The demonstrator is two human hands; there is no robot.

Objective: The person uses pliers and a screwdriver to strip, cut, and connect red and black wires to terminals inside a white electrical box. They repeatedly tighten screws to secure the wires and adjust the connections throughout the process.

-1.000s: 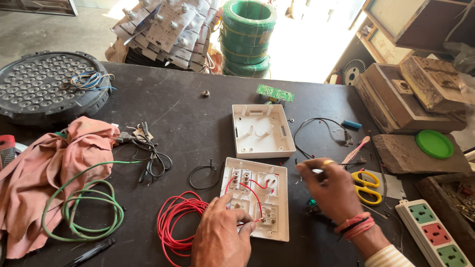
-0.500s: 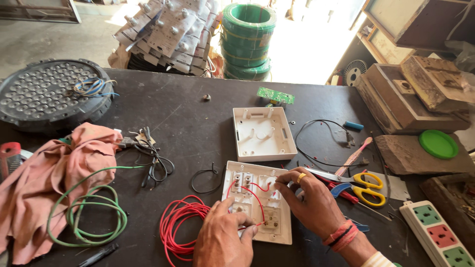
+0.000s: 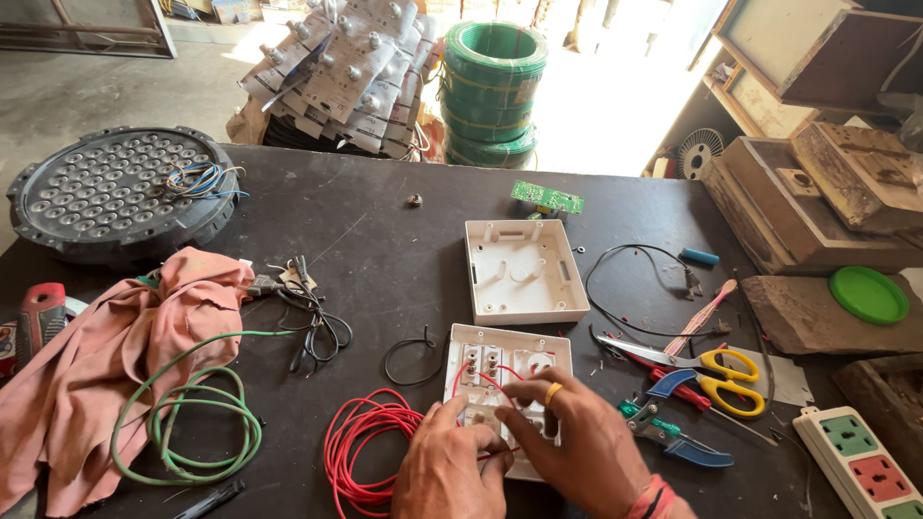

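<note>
While both hands' fingers pinch red wire (image 3: 370, 452), left hand (image 3: 452, 471), right hand (image 3: 577, 447), switch plate (image 3: 510, 370) long axis pointing away.

Left hand (image 3: 452, 471) and right hand (image 3: 577, 447) side by side, fingers curled downward, touching.

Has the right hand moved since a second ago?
Yes. The right hand has come left, away from the yellow-handled scissors, and now rests on the white switch plate beside the left hand.
</note>
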